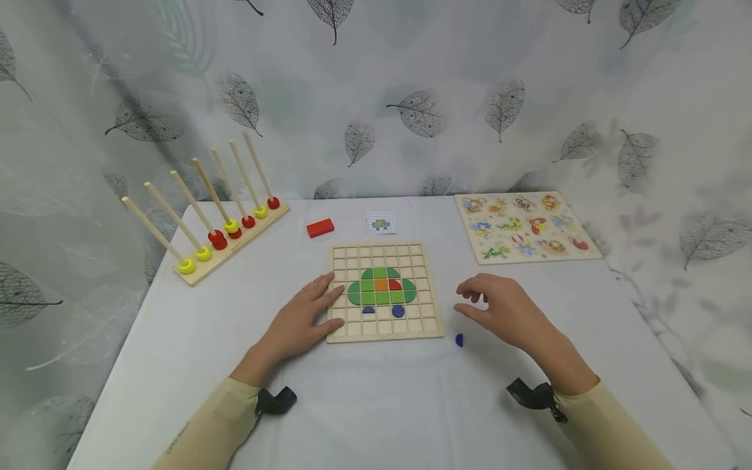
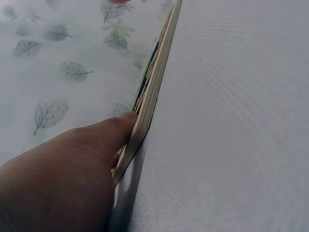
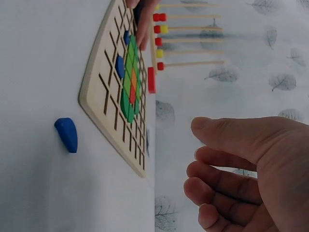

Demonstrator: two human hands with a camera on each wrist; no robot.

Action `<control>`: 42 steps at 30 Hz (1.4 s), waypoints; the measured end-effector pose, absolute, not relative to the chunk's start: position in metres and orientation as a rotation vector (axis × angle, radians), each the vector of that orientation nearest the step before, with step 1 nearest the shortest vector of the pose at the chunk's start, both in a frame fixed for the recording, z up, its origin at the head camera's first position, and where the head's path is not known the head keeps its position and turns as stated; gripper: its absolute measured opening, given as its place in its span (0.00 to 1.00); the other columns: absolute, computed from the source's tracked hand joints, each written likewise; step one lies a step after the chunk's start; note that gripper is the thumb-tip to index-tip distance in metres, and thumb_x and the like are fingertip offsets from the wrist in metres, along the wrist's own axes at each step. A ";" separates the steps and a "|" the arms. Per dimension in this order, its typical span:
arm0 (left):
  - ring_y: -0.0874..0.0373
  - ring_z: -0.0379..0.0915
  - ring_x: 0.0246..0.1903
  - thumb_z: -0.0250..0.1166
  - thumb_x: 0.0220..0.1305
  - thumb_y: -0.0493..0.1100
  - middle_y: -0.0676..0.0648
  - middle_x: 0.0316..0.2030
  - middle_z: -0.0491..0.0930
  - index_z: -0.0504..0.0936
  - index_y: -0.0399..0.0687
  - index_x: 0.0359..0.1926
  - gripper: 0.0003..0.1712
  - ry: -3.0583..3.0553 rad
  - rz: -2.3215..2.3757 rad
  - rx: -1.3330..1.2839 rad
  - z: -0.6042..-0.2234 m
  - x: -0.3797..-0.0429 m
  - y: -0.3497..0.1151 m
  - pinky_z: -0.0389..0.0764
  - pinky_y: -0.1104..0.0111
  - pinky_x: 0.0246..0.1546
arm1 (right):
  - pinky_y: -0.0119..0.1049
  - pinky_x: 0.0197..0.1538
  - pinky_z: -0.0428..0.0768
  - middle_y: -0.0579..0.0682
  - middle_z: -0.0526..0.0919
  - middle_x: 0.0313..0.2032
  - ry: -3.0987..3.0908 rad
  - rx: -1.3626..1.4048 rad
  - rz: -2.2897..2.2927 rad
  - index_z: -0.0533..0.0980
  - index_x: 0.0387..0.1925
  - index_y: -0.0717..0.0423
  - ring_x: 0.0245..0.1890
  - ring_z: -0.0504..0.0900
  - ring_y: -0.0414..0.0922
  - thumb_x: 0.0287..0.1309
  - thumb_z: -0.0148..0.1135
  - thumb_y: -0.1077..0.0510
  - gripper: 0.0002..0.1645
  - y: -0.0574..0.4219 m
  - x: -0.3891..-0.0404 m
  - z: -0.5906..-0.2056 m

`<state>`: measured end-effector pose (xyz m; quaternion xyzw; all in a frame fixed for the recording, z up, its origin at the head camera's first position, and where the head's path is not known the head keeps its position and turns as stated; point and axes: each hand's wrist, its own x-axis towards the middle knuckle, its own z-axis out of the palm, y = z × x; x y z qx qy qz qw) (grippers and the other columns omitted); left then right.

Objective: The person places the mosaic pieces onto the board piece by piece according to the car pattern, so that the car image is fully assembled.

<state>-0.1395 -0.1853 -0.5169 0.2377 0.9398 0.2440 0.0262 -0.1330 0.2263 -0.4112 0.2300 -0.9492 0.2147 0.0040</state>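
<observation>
A square wooden grid board [image 1: 384, 329] lies on the table, bearing green tiles [image 1: 367, 297], an orange tile [image 1: 381, 284] and a red piece [image 1: 395, 285]. Below the green shape sit a blue half-circle [image 1: 368, 310] and a blue round [image 1: 398, 311]. My left hand [image 1: 296, 326] rests on the board's left edge, fingers spread; its thumb lies over the rim in the left wrist view. Off the board's right side, my right hand [image 1: 508, 310] hovers with loosely bent fingers and holds nothing. Nearest to it on the cloth is a loose blue half-circle piece [image 3: 67, 135].
At the back left stands a wooden peg rack [image 1: 235, 245] with red and yellow beads. A red block [image 1: 320, 228] and a small pattern card [image 1: 380, 223] lie behind the board. An insect puzzle board [image 1: 529, 228] is at the back right, near a leaf-patterned curtain [image 1: 376, 85].
</observation>
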 end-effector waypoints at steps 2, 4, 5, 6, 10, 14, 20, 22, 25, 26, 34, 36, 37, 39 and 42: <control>0.46 0.47 0.84 0.68 0.73 0.64 0.47 0.86 0.52 0.68 0.53 0.83 0.45 2.901 0.752 0.730 -0.517 -0.139 -0.184 0.58 0.46 0.80 | 0.44 0.41 0.83 0.43 0.87 0.37 -2.979 0.710 0.660 0.89 0.46 0.54 0.38 0.83 0.48 0.60 0.83 0.58 0.14 0.230 -0.129 -0.413; 0.46 0.47 0.84 0.68 0.73 0.64 0.47 0.86 0.52 0.68 0.53 0.83 0.45 2.904 0.747 0.725 -0.516 -0.138 -0.184 0.59 0.46 0.79 | 0.43 0.39 0.82 0.42 0.85 0.35 -2.984 0.697 0.654 0.88 0.44 0.54 0.37 0.83 0.47 0.59 0.83 0.58 0.13 0.234 -0.126 -0.417; 0.47 0.47 0.84 0.68 0.73 0.64 0.48 0.86 0.52 0.68 0.54 0.83 0.45 2.904 0.745 0.723 -0.516 -0.138 -0.183 0.59 0.46 0.79 | 0.42 0.38 0.81 0.40 0.84 0.33 -2.989 0.688 0.650 0.88 0.42 0.53 0.35 0.82 0.46 0.59 0.83 0.57 0.12 0.235 -0.125 -0.419; 0.47 0.47 0.84 0.68 0.73 0.64 0.48 0.86 0.52 0.68 0.54 0.83 0.45 2.905 0.743 0.723 -0.516 -0.138 -0.183 0.59 0.46 0.79 | 0.41 0.38 0.80 0.39 0.83 0.32 -3.001 0.670 0.647 0.88 0.41 0.52 0.34 0.81 0.45 0.59 0.83 0.56 0.11 0.236 -0.123 -0.421; 0.47 0.47 0.84 0.68 0.73 0.65 0.48 0.86 0.52 0.67 0.54 0.84 0.45 2.904 0.741 0.724 -0.515 -0.138 -0.183 0.59 0.46 0.79 | 0.38 0.35 0.78 0.37 0.79 0.28 -3.077 0.603 0.650 0.85 0.35 0.48 0.30 0.76 0.42 0.60 0.83 0.52 0.11 0.239 -0.119 -0.434; 0.46 0.47 0.84 0.68 0.73 0.64 0.47 0.86 0.53 0.68 0.54 0.83 0.45 2.905 0.751 0.722 -0.515 -0.139 -0.183 0.59 0.46 0.79 | 0.37 0.33 0.76 0.38 0.76 0.25 -3.158 0.567 0.676 0.82 0.31 0.45 0.28 0.73 0.40 0.61 0.81 0.48 0.14 0.238 -0.117 -0.446; 0.48 0.46 0.84 0.68 0.73 0.64 0.48 0.86 0.52 0.67 0.54 0.84 0.45 2.901 0.759 0.725 -0.519 -0.139 -0.183 0.59 0.46 0.79 | 0.37 0.33 0.73 0.38 0.73 0.22 -3.215 0.560 0.701 0.77 0.25 0.43 0.26 0.71 0.39 0.61 0.81 0.49 0.18 0.239 -0.112 -0.463; 0.47 0.47 0.84 0.69 0.73 0.64 0.48 0.86 0.53 0.68 0.54 0.83 0.45 2.906 0.756 0.723 -0.518 -0.138 -0.183 0.60 0.46 0.79 | 0.37 0.33 0.73 0.37 0.74 0.22 -3.221 0.577 0.704 0.77 0.25 0.43 0.26 0.71 0.38 0.61 0.80 0.50 0.17 0.237 -0.112 -0.466; 0.47 0.47 0.84 0.69 0.73 0.64 0.47 0.86 0.53 0.68 0.53 0.83 0.45 2.912 0.754 0.719 -0.516 -0.138 -0.183 0.60 0.46 0.79 | 0.37 0.34 0.75 0.37 0.76 0.23 -3.231 0.589 0.692 0.80 0.27 0.45 0.27 0.73 0.38 0.61 0.80 0.53 0.15 0.235 -0.112 -0.467; 0.47 0.47 0.84 0.69 0.73 0.64 0.47 0.86 0.53 0.68 0.53 0.83 0.45 2.914 0.756 0.720 -0.516 -0.137 -0.183 0.60 0.46 0.79 | 0.38 0.34 0.76 0.36 0.76 0.24 -3.226 0.600 0.688 0.81 0.27 0.45 0.27 0.73 0.38 0.61 0.80 0.54 0.13 0.234 -0.112 -0.467; 0.47 0.47 0.84 0.69 0.73 0.63 0.47 0.85 0.54 0.69 0.53 0.83 0.45 2.910 0.767 0.727 -0.516 -0.137 -0.182 0.60 0.46 0.79 | 0.40 0.41 0.83 0.36 0.81 0.32 -3.165 0.643 0.640 0.87 0.35 0.47 0.33 0.76 0.38 0.58 0.81 0.61 0.09 0.232 -0.110 -0.467; 0.47 0.48 0.84 0.69 0.73 0.63 0.47 0.85 0.54 0.69 0.53 0.83 0.45 2.912 0.763 0.728 -0.515 -0.137 -0.182 0.60 0.46 0.79 | 0.41 0.42 0.83 0.36 0.82 0.33 -3.155 0.647 0.634 0.87 0.36 0.46 0.34 0.76 0.38 0.57 0.82 0.62 0.10 0.233 -0.111 -0.468; 0.47 0.47 0.84 0.69 0.73 0.63 0.47 0.85 0.54 0.69 0.53 0.83 0.45 2.914 0.758 0.727 -0.515 -0.137 -0.182 0.60 0.46 0.79 | 0.41 0.42 0.83 0.36 0.82 0.34 -3.151 0.652 0.633 0.87 0.36 0.46 0.34 0.77 0.38 0.57 0.82 0.62 0.10 0.233 -0.111 -0.468; 0.47 0.47 0.84 0.69 0.73 0.64 0.47 0.86 0.53 0.68 0.53 0.83 0.45 2.917 0.751 0.727 -0.515 -0.137 -0.182 0.61 0.46 0.79 | 0.41 0.41 0.83 0.36 0.82 0.34 -3.154 0.654 0.634 0.88 0.36 0.46 0.34 0.76 0.38 0.57 0.82 0.62 0.10 0.233 -0.112 -0.469; 0.47 0.48 0.84 0.69 0.73 0.64 0.47 0.86 0.54 0.68 0.54 0.83 0.45 2.920 0.749 0.726 -0.514 -0.137 -0.183 0.61 0.47 0.78 | 0.41 0.41 0.82 0.36 0.82 0.34 -3.149 0.669 0.638 0.88 0.37 0.46 0.34 0.76 0.38 0.58 0.82 0.62 0.09 0.234 -0.113 -0.468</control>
